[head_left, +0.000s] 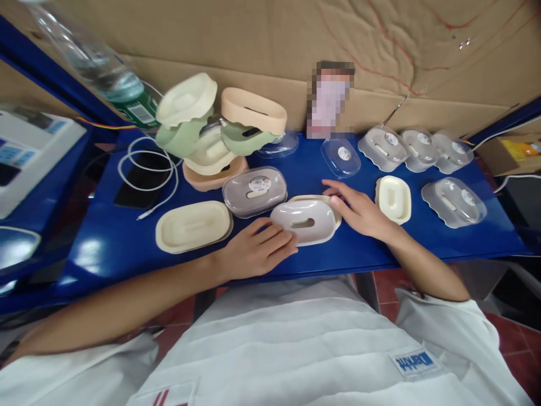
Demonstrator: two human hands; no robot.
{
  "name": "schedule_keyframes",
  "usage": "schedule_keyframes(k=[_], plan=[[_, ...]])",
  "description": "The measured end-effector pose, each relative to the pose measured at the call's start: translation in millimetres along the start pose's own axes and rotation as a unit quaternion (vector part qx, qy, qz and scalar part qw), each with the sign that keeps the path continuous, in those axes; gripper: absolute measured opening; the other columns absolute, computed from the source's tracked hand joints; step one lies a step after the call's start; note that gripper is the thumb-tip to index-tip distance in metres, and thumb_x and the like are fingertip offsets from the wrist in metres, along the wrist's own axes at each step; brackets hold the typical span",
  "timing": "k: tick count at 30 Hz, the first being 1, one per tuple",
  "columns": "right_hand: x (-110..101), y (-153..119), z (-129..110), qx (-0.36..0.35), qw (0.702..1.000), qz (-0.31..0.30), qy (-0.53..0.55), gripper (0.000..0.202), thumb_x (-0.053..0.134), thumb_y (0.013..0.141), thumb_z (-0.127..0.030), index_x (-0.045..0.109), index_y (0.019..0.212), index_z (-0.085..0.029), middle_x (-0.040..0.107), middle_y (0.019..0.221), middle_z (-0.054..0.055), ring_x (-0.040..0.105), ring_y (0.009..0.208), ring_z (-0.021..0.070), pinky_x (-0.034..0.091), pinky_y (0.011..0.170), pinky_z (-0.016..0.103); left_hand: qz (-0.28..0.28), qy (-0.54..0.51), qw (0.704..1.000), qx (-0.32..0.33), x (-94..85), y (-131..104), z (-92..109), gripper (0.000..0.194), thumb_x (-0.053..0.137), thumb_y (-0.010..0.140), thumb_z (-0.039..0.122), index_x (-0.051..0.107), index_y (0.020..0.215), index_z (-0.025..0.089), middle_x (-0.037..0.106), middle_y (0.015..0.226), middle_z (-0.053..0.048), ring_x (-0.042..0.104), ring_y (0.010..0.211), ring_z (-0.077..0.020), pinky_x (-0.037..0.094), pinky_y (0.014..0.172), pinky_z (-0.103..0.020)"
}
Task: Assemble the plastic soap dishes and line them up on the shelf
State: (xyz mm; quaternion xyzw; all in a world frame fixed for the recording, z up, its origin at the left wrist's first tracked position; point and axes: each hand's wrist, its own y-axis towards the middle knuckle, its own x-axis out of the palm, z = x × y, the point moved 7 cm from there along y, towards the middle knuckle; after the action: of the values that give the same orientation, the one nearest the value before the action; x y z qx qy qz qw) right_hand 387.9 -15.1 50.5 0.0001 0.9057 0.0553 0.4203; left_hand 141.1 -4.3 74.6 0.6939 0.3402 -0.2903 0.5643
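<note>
now two hands on one lidded soap box; five clear lids right.

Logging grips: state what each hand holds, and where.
Neither lifts anything. Left hand and right hand rest flat against opposite ends of the soap box.

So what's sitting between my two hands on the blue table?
In the head view, a soap dish with a clear domed lid lies between them; the left hand touches its left end, the right hand its right side.
</note>
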Motion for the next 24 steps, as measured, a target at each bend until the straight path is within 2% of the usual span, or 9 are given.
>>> schedule_keyframes(k=[3, 7, 10, 13, 15, 17, 19, 24], plan=[[10, -3, -10, -0.050, 0.997, -0.054, 0.025, 0.062, 0.050, 0.112, -0.055, 0.042, 0.167, -0.028, 0.069, 0.147, 0.012, 0.071, 0.128, 0.0265, 0.058, 0.112, 0.046, -0.033, -0.003, 0.999, -0.003, 9.1, -2, -1, 0.011, 0.069, 0.106, 0.024, 0.070, 0.115, 0.018, 0.079, 0.101, -0.003, 0.070, 0.094, -0.0187, 0.051, 0.092, -0.037], [20, -12, -27, -0.133, 0.982, -0.135, -0.018, 0.081, 0.065, 0.104, -0.059, 0.032, 0.173, -0.034, 0.039, 0.176, 0.013, 0.043, 0.160, 0.0335, 0.045, 0.127, 0.055, -0.055, -0.014, 0.998, -0.021, 15.6, -5, -3, 0.015, 0.071, 0.105, 0.025, 0.071, 0.117, 0.016, 0.079, 0.108, -0.007, 0.071, 0.101, -0.0221, 0.051, 0.094, -0.040], [26, -15, -29, -0.152, 0.971, -0.170, -0.076, 0.086, 0.076, 0.098, -0.057, 0.036, 0.171, -0.037, 0.026, 0.181, 0.012, 0.033, 0.165, 0.0387, 0.042, 0.127, 0.062, -0.081, -0.038, 0.994, -0.064, 19.6, -9, -9, 0.023, 0.074, 0.102, 0.026, 0.071, 0.123, 0.018, 0.077, 0.125, -0.012, 0.070, 0.118, -0.0276, 0.051, 0.104, -0.044], [26, -12, -28, -0.161, 0.971, -0.153, -0.092, 0.085, 0.081, 0.096, -0.047, 0.039, 0.170, -0.037, 0.033, 0.179, 0.013, 0.039, 0.162, 0.0380, 0.044, 0.126, 0.059, -0.122, -0.082, 0.984, -0.103, 25.2, -15, -15, 0.034, 0.075, 0.100, 0.025, 0.069, 0.133, 0.020, 0.071, 0.140, -0.016, 0.065, 0.135, -0.0325, 0.049, 0.118, -0.052], [24, -10, -26, -0.157, 0.974, -0.145, -0.077, 0.096, 0.084, 0.094, -0.048, 0.031, 0.173, -0.035, 0.038, 0.176, 0.013, 0.041, 0.161, 0.0360, 0.044, 0.127, 0.056, -0.126, -0.104, 0.981, -0.109, 25.7, -17, -17, 0.037, 0.073, 0.100, 0.021, 0.067, 0.137, 0.020, 0.068, 0.144, -0.017, 0.062, 0.140, -0.0334, 0.049, 0.122, -0.054], [23, -9, -23, -0.142, 0.976, -0.151, -0.065, 0.106, 0.083, 0.093, -0.052, 0.020, 0.176, -0.034, 0.038, 0.177, 0.012, 0.040, 0.162, 0.0348, 0.043, 0.129, 0.055, -0.121, -0.113, 0.980, -0.108, 24.9, -18, -19, 0.035, 0.070, 0.102, 0.020, 0.066, 0.137, 0.018, 0.067, 0.144, -0.017, 0.062, 0.142, -0.0325, 0.048, 0.124, -0.054], [22, -9, -20, -0.127, 0.977, -0.157, -0.064, 0.108, 0.081, 0.094, -0.056, 0.015, 0.177, -0.034, 0.036, 0.178, 0.011, 0.038, 0.163, 0.0347, 0.041, 0.130, 0.056, -0.118, -0.112, 0.981, -0.106, 24.3, -18, -19, 0.032, 0.068, 0.104, 0.023, 0.066, 0.136, 0.017, 0.068, 0.143, -0.017, 0.063, 0.141, -0.0318, 0.049, 0.124, -0.052], [22, -10, -20, -0.147, 0.976, -0.144, -0.072, 0.105, 0.082, 0.094, -0.054, 0.020, 0.176, -0.033, 0.036, 0.177, 0.012, 0.040, 0.162, 0.0366, 0.041, 0.129, 0.059, -0.126, -0.120, 0.979, -0.107, 24.5, -17, -19, 0.030, 0.069, 0.104, 0.024, 0.067, 0.134, 0.018, 0.070, 0.139, -0.016, 0.063, 0.141, -0.0315, 0.050, 0.124, -0.051]])
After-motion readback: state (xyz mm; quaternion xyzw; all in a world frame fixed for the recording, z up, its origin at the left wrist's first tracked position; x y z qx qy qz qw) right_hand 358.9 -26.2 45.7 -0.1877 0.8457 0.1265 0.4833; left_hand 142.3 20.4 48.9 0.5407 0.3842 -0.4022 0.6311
